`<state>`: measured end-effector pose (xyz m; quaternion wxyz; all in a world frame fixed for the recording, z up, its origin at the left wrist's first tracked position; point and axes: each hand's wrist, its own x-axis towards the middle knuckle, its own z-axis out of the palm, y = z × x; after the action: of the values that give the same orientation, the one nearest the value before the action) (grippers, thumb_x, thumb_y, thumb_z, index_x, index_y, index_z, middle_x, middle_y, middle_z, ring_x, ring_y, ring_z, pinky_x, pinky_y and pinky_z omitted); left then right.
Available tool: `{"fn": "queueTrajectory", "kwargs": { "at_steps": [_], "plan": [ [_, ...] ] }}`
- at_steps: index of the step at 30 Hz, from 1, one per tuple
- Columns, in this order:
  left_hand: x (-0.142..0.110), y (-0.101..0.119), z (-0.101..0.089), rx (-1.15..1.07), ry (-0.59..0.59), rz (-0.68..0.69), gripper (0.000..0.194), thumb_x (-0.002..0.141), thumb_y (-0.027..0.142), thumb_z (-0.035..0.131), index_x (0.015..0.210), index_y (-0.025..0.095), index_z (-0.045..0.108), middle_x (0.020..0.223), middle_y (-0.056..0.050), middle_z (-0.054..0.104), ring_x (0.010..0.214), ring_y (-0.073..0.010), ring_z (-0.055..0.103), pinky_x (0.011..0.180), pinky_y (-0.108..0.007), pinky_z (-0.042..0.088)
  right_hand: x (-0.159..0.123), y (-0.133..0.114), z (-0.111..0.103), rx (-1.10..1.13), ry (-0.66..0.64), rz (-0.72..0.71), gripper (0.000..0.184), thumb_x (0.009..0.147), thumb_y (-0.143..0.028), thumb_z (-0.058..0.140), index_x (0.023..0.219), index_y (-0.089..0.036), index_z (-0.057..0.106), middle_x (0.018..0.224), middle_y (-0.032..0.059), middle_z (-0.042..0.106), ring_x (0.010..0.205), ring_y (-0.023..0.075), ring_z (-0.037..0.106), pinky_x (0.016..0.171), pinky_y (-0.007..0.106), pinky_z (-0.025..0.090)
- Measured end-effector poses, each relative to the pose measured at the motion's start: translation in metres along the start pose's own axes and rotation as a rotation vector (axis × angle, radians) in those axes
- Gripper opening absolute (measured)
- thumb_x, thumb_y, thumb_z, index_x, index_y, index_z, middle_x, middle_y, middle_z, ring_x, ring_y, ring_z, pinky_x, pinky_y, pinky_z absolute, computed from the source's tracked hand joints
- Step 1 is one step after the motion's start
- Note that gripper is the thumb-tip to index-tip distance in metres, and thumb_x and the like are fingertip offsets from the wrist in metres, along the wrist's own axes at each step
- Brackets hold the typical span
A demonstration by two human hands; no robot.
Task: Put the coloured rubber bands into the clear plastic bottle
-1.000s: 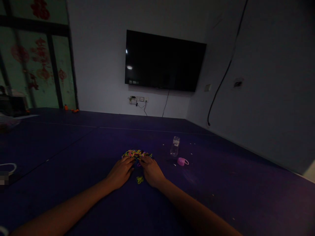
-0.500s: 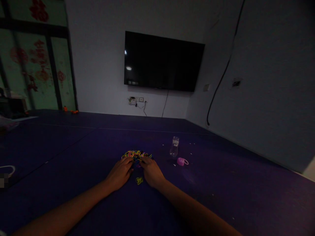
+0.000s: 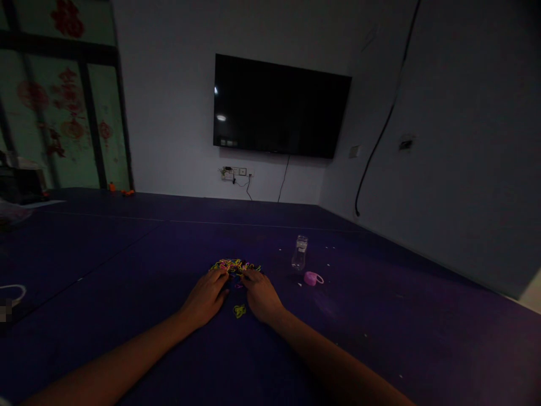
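Note:
A pile of thin, multicoloured rubber bands lies on the dark purple surface in front of me. At its near left edge rests my left hand, fingers stretched forward onto the bands and thumb apart. My right hand touches the near right side, its fingers extended and slightly bent, the tips partly hidden among the bands. Between my wrists sits a small separate clump of yellow-green bands. Right of the pile stand a clear bottle without a lid and a pink cap with a loop.
The purple surface stretches to the wall, with small white scraps scattered at right. A television hangs above sockets. A black cable runs down the right wall. A white loop shows at far left.
Both hands stay almost in place at the pile, with only slight finger movement. The bottle, cap and small clump have not moved.

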<state>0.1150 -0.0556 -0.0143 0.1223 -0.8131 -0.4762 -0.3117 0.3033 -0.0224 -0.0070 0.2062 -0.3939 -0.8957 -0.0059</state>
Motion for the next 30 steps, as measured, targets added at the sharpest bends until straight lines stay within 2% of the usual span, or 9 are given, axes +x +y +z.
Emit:
{"fn": "queueTrajectory", "kwargs": {
  "at_steps": [10, 16, 22, 30],
  "plan": [
    [0.0006, 0.0024, -0.0014, 0.012, 0.052, -0.018, 0.028, 0.079, 0.011, 0.052, 0.105, 0.018, 0.061, 0.11, -0.009, 0.061, 0.102, -0.0229, 0.057, 0.09, -0.04, 0.049, 0.0002, -0.0018, -0.0008, -0.025, -0.019, -0.01, 0.039, 0.081, -0.008, 0.039, 0.114, -0.014, 0.058, 0.127, 0.0098, 0.054, 0.123, 0.0212, 0.043, 0.103, 0.034, 0.033],
    [-0.0003, 0.0024, -0.0008, 0.013, 0.047, -0.031, 0.032, 0.08, 0.011, 0.051, 0.11, 0.017, 0.06, 0.111, -0.01, 0.06, 0.104, -0.0233, 0.057, 0.09, -0.04, 0.048, 0.0007, 0.0006, 0.0007, -0.012, -0.012, 0.007, 0.05, 0.078, -0.006, 0.04, 0.126, -0.014, 0.051, 0.134, 0.0109, 0.049, 0.126, 0.0199, 0.04, 0.103, 0.034, 0.034],
    [-0.0006, 0.0, 0.0007, -0.003, 0.037, -0.006, 0.034, 0.08, 0.012, 0.051, 0.113, 0.017, 0.059, 0.113, -0.01, 0.06, 0.104, -0.0235, 0.056, 0.091, -0.041, 0.047, 0.0024, 0.0047, 0.0016, 0.074, 0.026, 0.021, 0.055, 0.075, -0.002, 0.038, 0.127, -0.013, 0.052, 0.133, 0.01, 0.05, 0.123, 0.0173, 0.044, 0.102, 0.028, 0.036],
    [-0.0006, 0.0026, -0.0026, -0.046, 0.023, 0.023, 0.033, 0.081, 0.011, 0.05, 0.112, 0.015, 0.059, 0.113, -0.011, 0.06, 0.107, -0.0233, 0.056, 0.093, -0.041, 0.047, 0.004, 0.008, 0.0041, 0.187, 0.074, 0.041, 0.056, 0.075, -0.001, 0.036, 0.126, -0.016, 0.053, 0.126, 0.0102, 0.056, 0.117, 0.0174, 0.05, 0.099, 0.03, 0.04]
  ]
}}
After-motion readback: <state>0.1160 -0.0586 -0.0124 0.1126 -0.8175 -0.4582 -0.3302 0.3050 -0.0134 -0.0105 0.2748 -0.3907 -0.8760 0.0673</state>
